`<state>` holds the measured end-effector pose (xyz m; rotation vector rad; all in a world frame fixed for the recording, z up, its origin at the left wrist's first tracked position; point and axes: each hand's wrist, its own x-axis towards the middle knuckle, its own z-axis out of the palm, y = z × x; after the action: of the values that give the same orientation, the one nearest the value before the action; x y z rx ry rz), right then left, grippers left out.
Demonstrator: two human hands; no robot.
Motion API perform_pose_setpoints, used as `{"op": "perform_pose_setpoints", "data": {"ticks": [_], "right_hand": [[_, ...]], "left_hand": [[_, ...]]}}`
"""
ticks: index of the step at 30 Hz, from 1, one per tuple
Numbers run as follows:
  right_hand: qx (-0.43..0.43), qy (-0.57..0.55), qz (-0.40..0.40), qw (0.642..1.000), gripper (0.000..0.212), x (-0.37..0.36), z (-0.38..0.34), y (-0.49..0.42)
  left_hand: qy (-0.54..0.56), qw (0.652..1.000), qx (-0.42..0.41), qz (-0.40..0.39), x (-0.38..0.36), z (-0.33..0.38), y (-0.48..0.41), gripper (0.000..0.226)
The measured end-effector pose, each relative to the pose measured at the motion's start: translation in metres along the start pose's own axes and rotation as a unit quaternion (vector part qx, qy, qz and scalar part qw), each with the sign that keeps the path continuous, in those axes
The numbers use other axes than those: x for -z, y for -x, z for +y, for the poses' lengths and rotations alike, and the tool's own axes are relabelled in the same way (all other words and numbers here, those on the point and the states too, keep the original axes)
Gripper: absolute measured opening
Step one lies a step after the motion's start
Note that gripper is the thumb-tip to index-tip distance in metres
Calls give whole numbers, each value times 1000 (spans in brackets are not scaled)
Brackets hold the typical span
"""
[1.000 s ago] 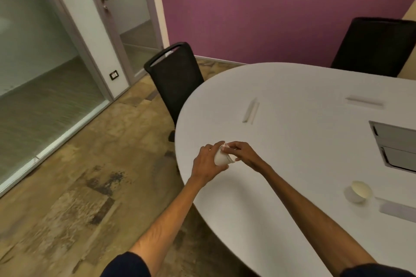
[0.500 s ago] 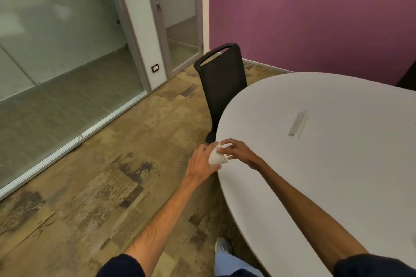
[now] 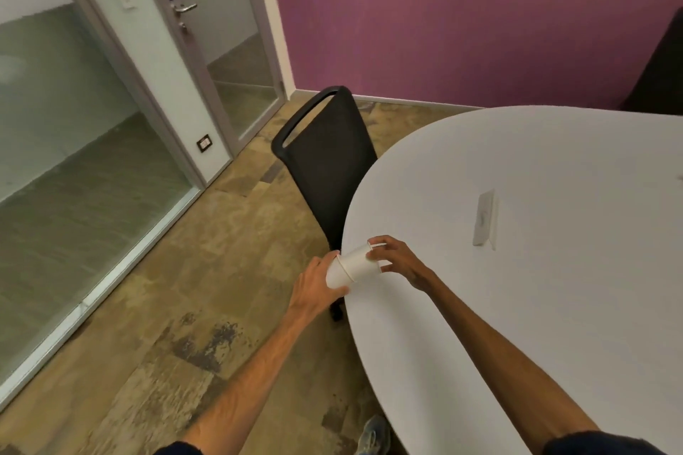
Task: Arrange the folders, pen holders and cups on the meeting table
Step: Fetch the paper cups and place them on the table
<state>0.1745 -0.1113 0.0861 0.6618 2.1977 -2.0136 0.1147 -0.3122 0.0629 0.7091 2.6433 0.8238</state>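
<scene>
I hold a short stack of white paper cups (image 3: 351, 267) on its side over the rounded edge of the white meeting table (image 3: 536, 288). My left hand (image 3: 314, 286) grips the base end of the stack. My right hand (image 3: 393, 258) pinches the rim of the cup at the other end, which has slid partly out of the stack. No folders or pen holders are in view.
A black chair (image 3: 325, 162) stands pushed against the table's left end. A flat grey cable flap (image 3: 485, 218) lies in the tabletop. Glass partition and door (image 3: 207, 48) on the left, purple wall (image 3: 462, 11) behind. My shoe (image 3: 373, 434) shows by the table's edge.
The view swung left, so the single cup on the table left the frame. My hands came towards the table's edge, and the cup in my right hand has slid further out of the stack.
</scene>
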Motion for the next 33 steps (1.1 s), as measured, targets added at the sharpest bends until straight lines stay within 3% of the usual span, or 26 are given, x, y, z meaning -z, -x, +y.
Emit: {"op": "perform_pose_setpoints", "data": {"ticks": [7,12,22,33], "right_hand": [[-57,-106,123,985,38,61,3,-33],[-72,-116,232,963,45,94,13,-23],[-151,-29,433,888,62,122,48,3],[-193,41,528,826,67,139,48,-7]], "left_hand": [[-18,996,-62,-58,-3,23,-90,80],[-27,991,-99,-91,-26,43,-121,83],[4,962,-184,-202,-70,64,-163,75],[66,937,-215,-269,-85,80,-217,71]]}}
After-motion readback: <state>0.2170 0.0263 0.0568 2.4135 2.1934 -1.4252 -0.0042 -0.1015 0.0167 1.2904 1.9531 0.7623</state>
